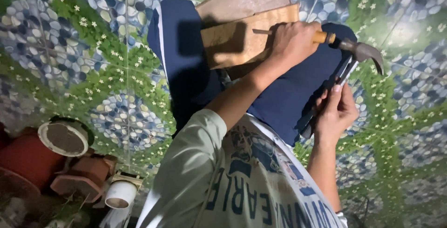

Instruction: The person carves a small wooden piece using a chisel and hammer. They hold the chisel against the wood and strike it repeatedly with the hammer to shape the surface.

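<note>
Terracotta pots (32,158) well apart from hammer (354,49) in left hand (293,42)

1. The floor (93,70) is seen to be tiled with a printed pattern of blue-grey pebbles, green foliage and small white flowers.
2. Thin grout lines are observed between the tiles.
3. A bright patch of reflected light (402,32) is noted at upper right.
4. Terracotta pots (28,158) and white pipe pieces (120,194) are found stacked at lower left.
</note>
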